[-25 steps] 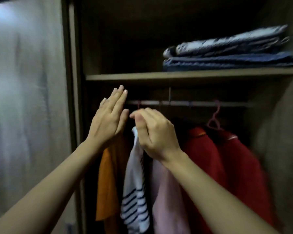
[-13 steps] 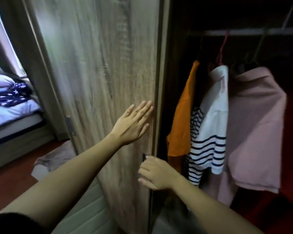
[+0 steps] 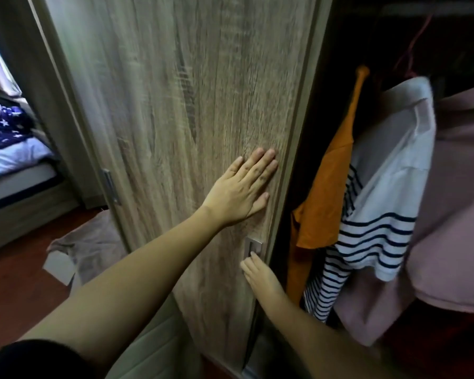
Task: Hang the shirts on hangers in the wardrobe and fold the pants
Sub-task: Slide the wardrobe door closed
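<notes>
Three shirts already hang inside the dark open wardrobe, just to the right of both hands: a burnt-orange cotton shirt (image 3: 326,184), a white shirt with navy stripes (image 3: 378,214) and a dusty-pink shirt (image 3: 449,214), so the hanging looks done. The left hand (image 3: 241,191) lies flat and open on the pale wood-grain sliding door (image 3: 175,105), holding nothing. Below it the right hand (image 3: 260,274) has its fingertips at the small metal recessed handle (image 3: 253,247), its grip loosely curled and empty. I judge the door is about to be slid shut. No pants are in sight, so the folding cannot be judged.
</notes>
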